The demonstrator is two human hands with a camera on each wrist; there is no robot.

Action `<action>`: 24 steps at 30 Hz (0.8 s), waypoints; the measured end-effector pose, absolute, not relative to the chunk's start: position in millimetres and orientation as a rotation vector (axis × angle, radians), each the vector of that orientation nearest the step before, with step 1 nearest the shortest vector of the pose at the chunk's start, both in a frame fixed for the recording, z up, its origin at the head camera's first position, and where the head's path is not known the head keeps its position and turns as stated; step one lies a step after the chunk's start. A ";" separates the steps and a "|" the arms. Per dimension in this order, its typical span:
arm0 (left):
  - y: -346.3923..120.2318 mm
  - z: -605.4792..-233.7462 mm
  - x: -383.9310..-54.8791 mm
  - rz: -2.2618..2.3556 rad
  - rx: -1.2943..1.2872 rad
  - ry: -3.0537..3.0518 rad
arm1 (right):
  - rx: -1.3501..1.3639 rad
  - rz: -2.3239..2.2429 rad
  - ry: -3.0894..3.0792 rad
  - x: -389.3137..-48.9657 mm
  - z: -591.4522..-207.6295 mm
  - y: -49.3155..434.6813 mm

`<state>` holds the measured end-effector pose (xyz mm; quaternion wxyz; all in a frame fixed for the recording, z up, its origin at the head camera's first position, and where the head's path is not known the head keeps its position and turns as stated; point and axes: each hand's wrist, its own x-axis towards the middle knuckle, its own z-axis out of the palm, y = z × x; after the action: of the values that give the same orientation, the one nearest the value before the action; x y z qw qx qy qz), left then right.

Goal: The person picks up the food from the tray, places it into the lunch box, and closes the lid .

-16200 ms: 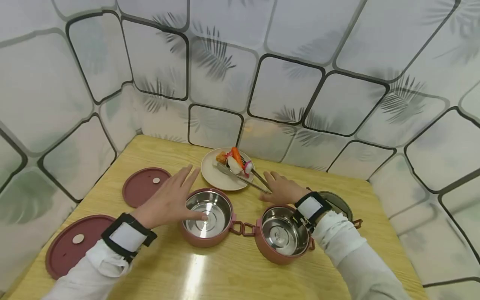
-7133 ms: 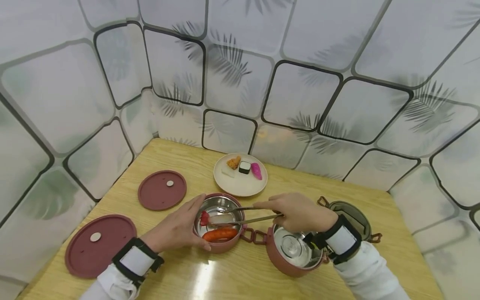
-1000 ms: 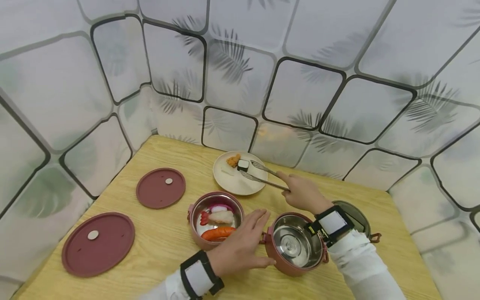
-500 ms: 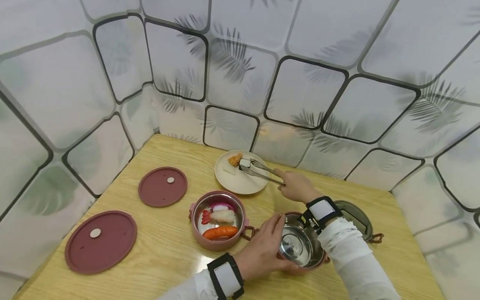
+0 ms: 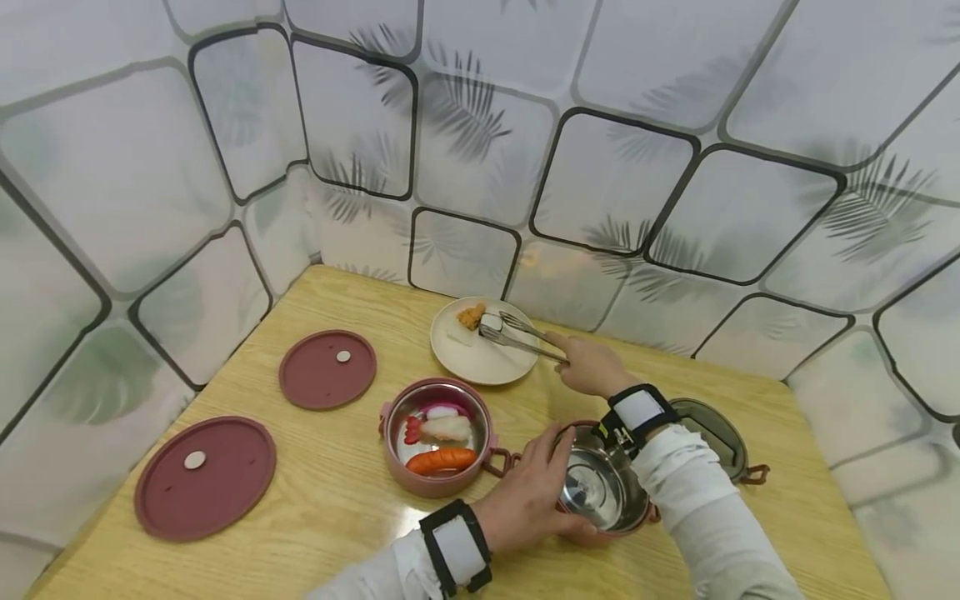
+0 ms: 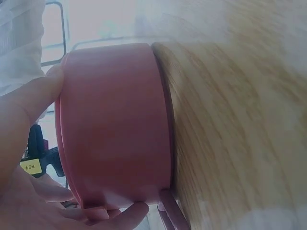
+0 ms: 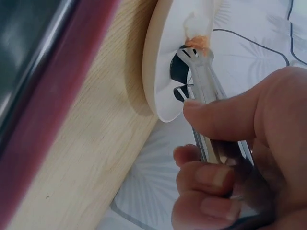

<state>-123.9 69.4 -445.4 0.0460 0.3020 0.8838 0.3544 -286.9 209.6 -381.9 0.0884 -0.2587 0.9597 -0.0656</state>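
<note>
In the head view my right hand (image 5: pixel 592 365) grips metal tongs (image 5: pixel 525 343). Their tips stand on either side of a black-and-white sushi roll (image 5: pixel 492 322) on the cream plate (image 5: pixel 487 371); the right wrist view shows the dark roll (image 7: pixel 179 68) between them. A crumbly orange fried piece (image 5: pixel 472 316) and a pale flat piece (image 5: pixel 459 335) lie beside it. My left hand (image 5: pixel 528 500) holds the right-hand pink pot (image 6: pixel 115 124) by its side, thumb and fingers spread around the wall. The left-hand pot (image 5: pixel 438 487) contains a shrimp sushi (image 5: pixel 446 429), an orange-red sausage (image 5: pixel 441 461) and a pink-and-white piece (image 5: pixel 441 411).
Two round maroon lids (image 5: pixel 327 383) lie at the left of the wooden table (image 5: pixel 337 492). Behind my right forearm is a dark greenish lid or pan (image 5: pixel 708 429) with brown handles, partly hidden. A patterned wall surrounds the table's back and sides.
The sausage, shrimp sushi and pink piece went from plate to left-hand pot. Within the last second my left hand moved right onto the other pot, and the tongs came around the sushi roll.
</note>
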 end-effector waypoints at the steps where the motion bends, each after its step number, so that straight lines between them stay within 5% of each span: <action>1: 69.6 -445.1 -123.9 1.079 0.923 2.700 | -0.769 -0.189 2.864 -286.5 -381.6 209.7; 24: 69.3 -445.3 -122.9 1.028 0.918 2.771 | -0.810 -0.430 2.949 -249.5 -363.0 248.2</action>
<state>-122.9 69.3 -445.3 0.0235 0.2965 0.8951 0.3321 -249.5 248.2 -363.0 0.0267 -0.2623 0.9545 -0.1393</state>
